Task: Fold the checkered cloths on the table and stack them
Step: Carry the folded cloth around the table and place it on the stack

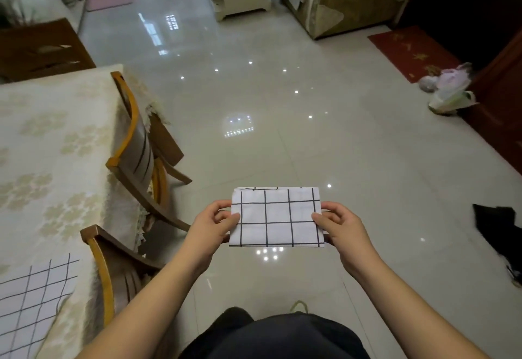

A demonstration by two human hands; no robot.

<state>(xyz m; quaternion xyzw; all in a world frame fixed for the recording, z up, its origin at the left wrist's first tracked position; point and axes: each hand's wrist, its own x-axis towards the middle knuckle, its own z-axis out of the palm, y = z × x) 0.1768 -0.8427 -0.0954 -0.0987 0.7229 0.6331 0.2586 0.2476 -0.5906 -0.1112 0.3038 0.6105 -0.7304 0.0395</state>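
Now both hands, left hand (pixel 210 224) and right hand (pixel 340 226), pinch folded checkered cloth (pixel 275 217).

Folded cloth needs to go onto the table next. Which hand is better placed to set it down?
Left. The table lies on the person's left, so the left hand is nearer it. Both hands pinch the folded cloth; the right hand would have to reach across the body.

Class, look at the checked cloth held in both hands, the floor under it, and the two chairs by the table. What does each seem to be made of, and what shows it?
Checked cloth: thin woven fabric, matte; it folds flat with soft edges.
Floor: glazed tile, probably ceramic; mirror-like reflections and grout lines.
Chairs: wood, apparently varnished; brown tones with a slight sheen.
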